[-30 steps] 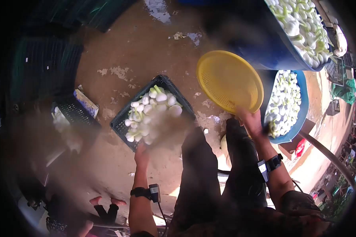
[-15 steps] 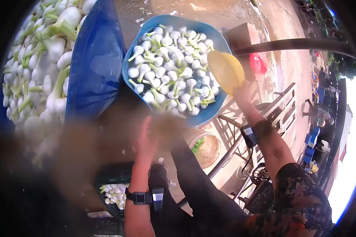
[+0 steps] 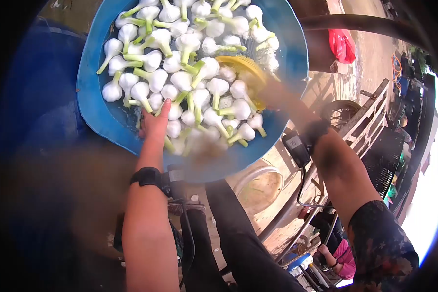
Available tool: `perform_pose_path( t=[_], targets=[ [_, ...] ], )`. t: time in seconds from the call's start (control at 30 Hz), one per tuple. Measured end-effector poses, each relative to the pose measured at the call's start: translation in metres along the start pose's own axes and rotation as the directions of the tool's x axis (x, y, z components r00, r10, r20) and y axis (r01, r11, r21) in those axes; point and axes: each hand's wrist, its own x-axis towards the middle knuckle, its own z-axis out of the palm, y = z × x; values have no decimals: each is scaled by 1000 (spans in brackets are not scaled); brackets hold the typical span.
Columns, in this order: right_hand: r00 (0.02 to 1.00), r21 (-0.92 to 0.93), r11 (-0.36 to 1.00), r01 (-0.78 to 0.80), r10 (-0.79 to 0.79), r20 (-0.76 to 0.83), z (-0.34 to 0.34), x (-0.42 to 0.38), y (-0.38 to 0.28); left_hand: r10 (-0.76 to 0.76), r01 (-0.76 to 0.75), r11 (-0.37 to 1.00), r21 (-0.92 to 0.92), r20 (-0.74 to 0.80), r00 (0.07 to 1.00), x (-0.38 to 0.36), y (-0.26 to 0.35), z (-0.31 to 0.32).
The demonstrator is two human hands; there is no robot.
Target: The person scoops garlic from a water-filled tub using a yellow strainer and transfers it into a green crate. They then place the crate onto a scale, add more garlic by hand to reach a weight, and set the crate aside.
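White garlic bulbs (image 3: 187, 44) with short green stems float in water in a large blue tub (image 3: 95, 109). My right hand (image 3: 273, 93), somewhat blurred, grips a yellow perforated strainer (image 3: 243, 62) that is dipped among the bulbs on the tub's right side. Bulbs hide part of the strainer. My left hand (image 3: 155, 121) reaches into the near left of the tub, thumb stretched out against the garlic. Its other fingers are partly hidden by bulbs and water, and nothing is seen gripped in it.
A dark blue container (image 3: 44, 92) stands left of the tub. A red plastic bag (image 3: 342, 46) hangs beyond a dark metal bar (image 3: 360, 23). At right is a wooden cart frame (image 3: 370, 117); a person in pink (image 3: 344, 260) is at lower right. Smudges blur the lower left.
The view has shifted closer to the tub. My right hand has lowered the strainer from the tub's rim into the garlic. My left hand has moved from outside the tub into it.
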Motion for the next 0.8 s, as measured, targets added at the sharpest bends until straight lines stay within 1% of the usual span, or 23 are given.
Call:
perform_pose_path(
  t=[0.03, 0.07, 0.1, 0.13, 0.17, 0.2, 0.27, 0.3, 0.33, 0.37, 0.4, 0.43, 0.47, 0.5, 0.53, 0.57, 0.6, 0.63, 0.67, 0.7, 0.73, 0.77, 0.8],
  targets=[
    [978, 140, 974, -179, 162, 129, 4, -20, -32, 76, -27, 934, -357, 124, 989, 11, -16, 13],
    [915, 249, 897, -365, 296, 272, 10, -29, -53, 69, -21, 935, -353, 123, 990, 12, -16, 16],
    [912, 248, 895, -369, 298, 283, 23, -20, -51, 36, 50, 899, -436, 187, 982, 4, -11, 18],
    [896, 371, 841, -394, 261, 358, 41, -12, -44, 4, 132, 852, -506, 258, 966, -2, -12, 19],
    [877, 483, 766, -425, 217, 428, 59, -9, -36, 2, 138, 864, -485, 276, 961, -2, -8, 18],
    [871, 480, 764, -432, 215, 441, 76, -6, -34, 38, 111, 854, -509, 273, 961, -1, -6, 20],
    [877, 721, 516, -462, 146, 457, 99, -1, -40, -63, 214, 850, -481, 311, 948, -11, 12, 10],
    [878, 782, 416, -464, 101, 468, 101, -6, -51, -66, 214, 850, -481, 305, 950, -8, 14, 15],
    [876, 782, 413, -466, 96, 472, 104, -7, -59, 24, 127, 825, -551, 259, 966, -5, 13, 22],
    [880, 810, 364, -460, 65, 470, 105, -10, -66, 110, 40, 789, -612, 205, 973, -3, 12, 27],
    [885, 834, 316, -451, 39, 464, 104, -13, -72, 106, 42, 790, -611, 204, 973, -8, 18, 24],
    [892, 845, 311, -436, 22, 452, 97, -21, -81, 179, -106, 905, -412, 143, 973, -11, 27, 19],
    [895, 845, 320, -428, 18, 446, 92, -25, -84, 266, -246, 952, -183, 95, 959, -16, 37, 16],
    [912, 866, 302, -398, 24, 410, 88, -31, -85, 296, -289, 932, -220, 0, 955, -21, 41, 22],
    [926, 885, 284, -368, 28, 376, 83, -39, -90, 278, -288, 927, -238, -74, 958, -29, 45, 26],
    [928, 878, 308, -366, 56, 367, 72, -48, -92, 310, -329, 912, -245, -116, 944, -37, 47, 29],
    [925, 861, 338, -380, 126, 359, 60, -57, -97, 335, -366, 897, -248, -159, 929, -46, 49, 31],
    [944, 881, 359, -307, -4, 330, 51, -66, -90, 336, -373, 891, -259, -175, 925, -59, 57, 31],
    [968, 850, 481, -214, -15, 252, 41, -76, -91, 332, -375, 886, -271, -192, 923, -75, 67, 26],
    [972, 800, 559, -216, 45, 231, 24, -90, -101, 346, -379, 879, -289, -159, 924, -90, 77, 19],
    [990, 851, 508, -130, 25, 136, 33, -90, -82, 356, -377, 873, -309, -124, 926, -105, 83, 12],
    [997, 844, 532, -62, 5, 71, 28, -101, -79, 396, -434, 840, -327, -179, 901, -115, 85, 14],
    [964, 879, 421, -223, 229, 134, 21, -112, -86, 431, -486, 808, -332, -230, 873, -125, 84, 16]
  ],
)
